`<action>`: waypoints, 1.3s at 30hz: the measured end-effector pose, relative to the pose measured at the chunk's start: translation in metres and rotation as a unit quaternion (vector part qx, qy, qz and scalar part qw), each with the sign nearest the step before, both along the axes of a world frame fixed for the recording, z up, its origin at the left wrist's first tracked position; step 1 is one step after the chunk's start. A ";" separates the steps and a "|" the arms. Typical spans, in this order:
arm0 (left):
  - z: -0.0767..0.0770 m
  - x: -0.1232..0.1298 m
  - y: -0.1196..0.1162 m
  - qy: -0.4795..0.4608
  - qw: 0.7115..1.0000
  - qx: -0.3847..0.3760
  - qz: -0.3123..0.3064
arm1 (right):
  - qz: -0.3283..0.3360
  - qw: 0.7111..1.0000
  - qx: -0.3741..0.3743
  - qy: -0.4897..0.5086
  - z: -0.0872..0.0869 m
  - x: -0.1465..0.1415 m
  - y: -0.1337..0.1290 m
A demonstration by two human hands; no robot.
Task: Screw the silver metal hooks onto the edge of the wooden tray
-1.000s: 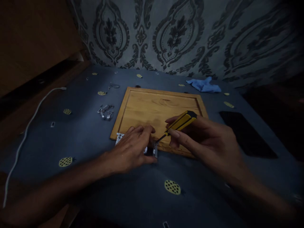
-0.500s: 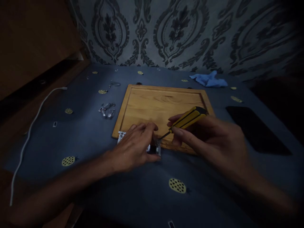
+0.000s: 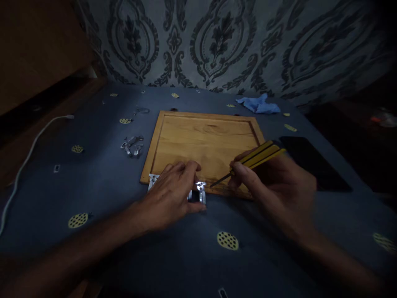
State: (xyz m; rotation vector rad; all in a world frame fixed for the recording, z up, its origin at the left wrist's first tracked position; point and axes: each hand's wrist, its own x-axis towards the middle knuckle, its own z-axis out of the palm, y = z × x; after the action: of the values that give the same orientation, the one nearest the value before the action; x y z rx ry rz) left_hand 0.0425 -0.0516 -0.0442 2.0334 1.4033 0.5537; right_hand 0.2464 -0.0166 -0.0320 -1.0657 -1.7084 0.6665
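Note:
A framed wooden panel (image 3: 206, 136) lies flat on the patterned cloth. Over its front left edge, my left hand (image 3: 172, 190) presses down on a shiny metal bracket (image 3: 201, 188), thumb in front and fingers on top. The bracket's other end shows left of the hand; its middle is hidden beneath the palm. My right hand (image 3: 276, 186) grips a yellow and black screwdriver (image 3: 256, 156) by the handle. The dark shaft slants down to the left, its tip just right of the bracket and close to the panel's front edge. Whether the tip touches the wood I cannot tell.
Loose metal fittings (image 3: 132, 147) lie left of the panel, with another small metal piece (image 3: 142, 110) behind them. A blue cloth (image 3: 259, 104) is crumpled at the back right, a flat black object (image 3: 314, 163) lies right, and a white cable (image 3: 29, 155) runs along the left.
The screwdriver tip has moved off the bracket's right end to the right, uncovering that end. My left hand keeps its hold. The whole view has shifted slightly.

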 end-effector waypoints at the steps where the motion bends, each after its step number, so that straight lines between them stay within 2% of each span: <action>1: 0.001 0.000 0.000 0.002 1.000 -0.007 0.001 | 0.002 1.000 0.006 -0.002 -0.003 0.001 0.000; 7: 0.003 0.001 -0.001 0.010 1.000 -0.024 0.011 | 0.024 0.999 0.029 0.007 -0.011 0.000 0.002; 12: 0.000 -0.001 -0.001 0.003 1.000 -0.016 0.014 | 0.049 0.998 0.037 -0.019 -0.011 -0.001 0.000; 19: 0.003 0.000 0.000 0.022 0.999 -0.025 0.011 | 0.045 0.994 0.072 -0.065 -0.008 -0.001 -0.001; 26: 0.000 0.000 0.000 0.022 1.000 -0.004 0.010 | 0.060 0.997 0.045 -0.028 -0.010 -0.001 -0.005; 30: -0.004 -0.002 0.001 0.026 1.000 0.009 0.004 | 0.040 0.999 0.029 0.011 -0.017 0.001 -0.006; 35: -0.005 -0.003 0.000 0.022 1.000 0.021 -0.003 | 0.013 0.999 0.038 -0.028 -0.019 0.005 -0.003; 39: -0.004 -0.002 0.000 0.023 1.000 0.019 0.002 | 0.025 0.997 0.057 -0.051 -0.014 0.004 -0.003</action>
State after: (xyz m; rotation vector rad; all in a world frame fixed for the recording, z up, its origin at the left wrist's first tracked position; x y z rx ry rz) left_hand 0.0406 -0.0520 -0.0485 2.0866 1.4339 0.5422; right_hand 0.2503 -0.0198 -0.0465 -0.9950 -1.8442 0.5474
